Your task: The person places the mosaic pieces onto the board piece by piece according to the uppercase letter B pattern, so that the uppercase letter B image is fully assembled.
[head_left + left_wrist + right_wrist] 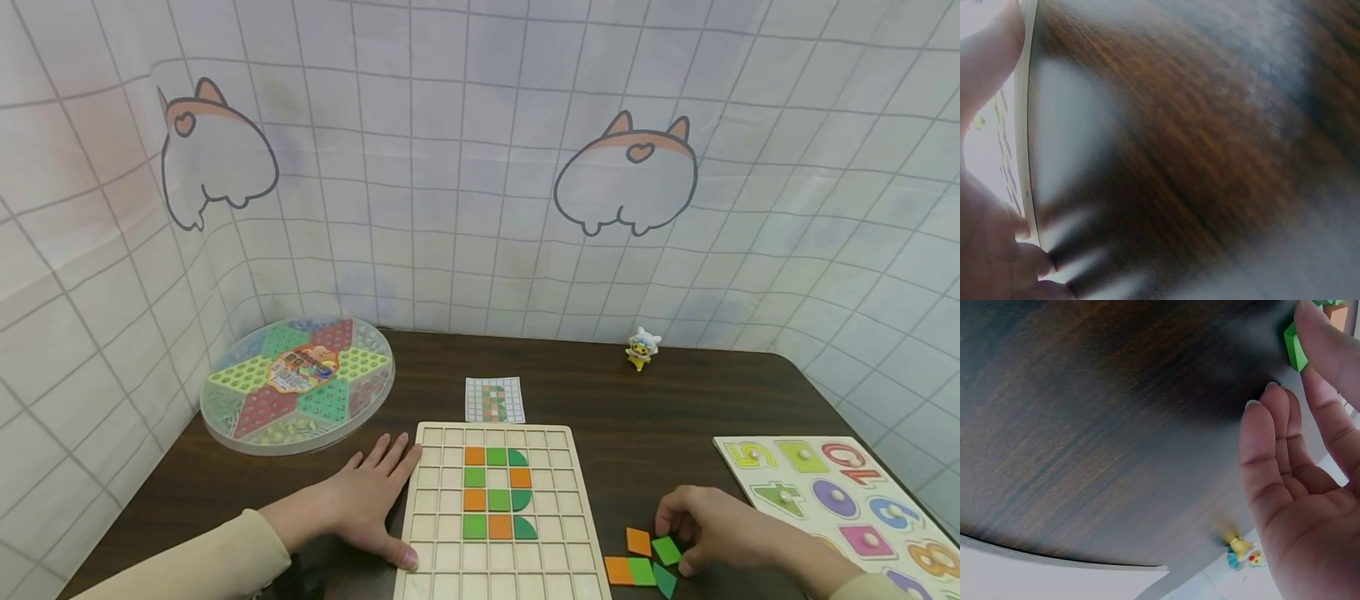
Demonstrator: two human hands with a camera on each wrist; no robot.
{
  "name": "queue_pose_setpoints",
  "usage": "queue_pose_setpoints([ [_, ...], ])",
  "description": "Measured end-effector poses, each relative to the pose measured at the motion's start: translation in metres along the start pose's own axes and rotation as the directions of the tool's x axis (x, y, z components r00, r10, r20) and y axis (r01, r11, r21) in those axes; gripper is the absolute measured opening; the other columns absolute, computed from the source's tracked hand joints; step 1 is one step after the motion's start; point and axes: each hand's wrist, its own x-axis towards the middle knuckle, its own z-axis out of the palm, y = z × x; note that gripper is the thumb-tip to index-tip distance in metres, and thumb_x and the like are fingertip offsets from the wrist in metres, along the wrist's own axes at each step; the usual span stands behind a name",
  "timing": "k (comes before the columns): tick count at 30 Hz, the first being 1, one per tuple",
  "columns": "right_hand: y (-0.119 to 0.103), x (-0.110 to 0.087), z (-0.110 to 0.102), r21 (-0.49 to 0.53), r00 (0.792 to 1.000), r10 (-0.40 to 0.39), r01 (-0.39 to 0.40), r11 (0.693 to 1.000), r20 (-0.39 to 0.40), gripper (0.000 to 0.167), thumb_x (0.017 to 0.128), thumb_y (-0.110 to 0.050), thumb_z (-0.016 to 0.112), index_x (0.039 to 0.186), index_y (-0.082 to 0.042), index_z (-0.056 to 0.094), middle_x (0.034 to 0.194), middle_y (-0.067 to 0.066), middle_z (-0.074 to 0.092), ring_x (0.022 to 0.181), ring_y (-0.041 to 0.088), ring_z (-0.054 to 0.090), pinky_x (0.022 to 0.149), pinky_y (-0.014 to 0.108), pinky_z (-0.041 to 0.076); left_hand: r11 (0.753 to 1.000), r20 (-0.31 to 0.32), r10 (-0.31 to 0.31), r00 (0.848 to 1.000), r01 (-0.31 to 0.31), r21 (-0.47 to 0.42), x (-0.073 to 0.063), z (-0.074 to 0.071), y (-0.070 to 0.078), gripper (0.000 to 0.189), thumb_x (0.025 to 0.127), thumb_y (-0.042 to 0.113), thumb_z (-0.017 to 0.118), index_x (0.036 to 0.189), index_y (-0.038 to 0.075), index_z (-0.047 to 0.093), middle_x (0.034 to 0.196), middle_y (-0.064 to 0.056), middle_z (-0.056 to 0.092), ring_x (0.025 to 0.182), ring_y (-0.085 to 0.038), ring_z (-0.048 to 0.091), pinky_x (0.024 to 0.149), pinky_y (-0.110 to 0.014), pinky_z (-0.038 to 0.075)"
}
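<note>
A wooden grid board lies in front of me, with orange and green squares and dark green quarter-round pieces set in its middle cells. My left hand is spread at the board's left edge, its thumb on the frame; the left wrist view shows the fingers beside the rim. To the right of the board, my right hand pinches a green square tile between thumb and index finger. The same tile shows at the top of the right wrist view. Beside it lie orange tiles, another green tile and a dark green triangle.
A small printed pattern card lies behind the board. At the back left is a round Chinese checkers set. A number puzzle board lies on the right. A small yellow and white figurine stands at the back.
</note>
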Motion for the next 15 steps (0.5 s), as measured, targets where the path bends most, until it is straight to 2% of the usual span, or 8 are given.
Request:
queue_pose_setpoints([
  [5,-0.006,0.000,0.003,-0.044,0.999,-0.030,0.029,0.999,-0.019,0.040,0.068,-0.036,0.095,0.095,-0.036,0.066,0.095,-0.011,0.059,0.080,0.003,0.056,0.067,0.024,0.049,1.000,0.007,0.004,1.000,-0.004,0.007,-0.005,-0.005,0.006,0.136,0.069,0.080,0.076,0.164,0.005,0.013,0.170,-0.025,0.010,0.156,-0.050,0.009,0.116,-0.073,0.022],
  [10,-0.011,-0.002,0.005,-0.090,0.997,-0.060,0.055,0.994,-0.054,0.042,0.067,-0.034,0.095,0.095,-0.035,0.064,0.093,-0.012,0.057,0.078,0.001,0.053,0.066,0.022,0.048,1.000,0.006,0.022,1.000,-0.022,-0.002,0.001,0.000,-0.001,0.139,0.068,0.084,0.072,0.165,0.006,0.011,0.171,-0.025,0.008,0.156,-0.050,0.008,0.115,-0.075,0.021],
  [15,-0.013,-0.002,0.005,-0.115,0.998,-0.037,0.032,0.993,-0.050,0.041,0.067,-0.036,0.095,0.092,-0.038,0.063,0.092,-0.013,0.057,0.078,0.000,0.054,0.066,0.023,0.049,1.000,-0.010,0.014,1.000,-0.014,-0.012,0.009,0.009,-0.011,0.141,0.064,0.092,0.066,0.166,0.012,0.009,0.172,-0.021,0.006,0.158,-0.047,0.006,0.117,-0.074,0.020],
])
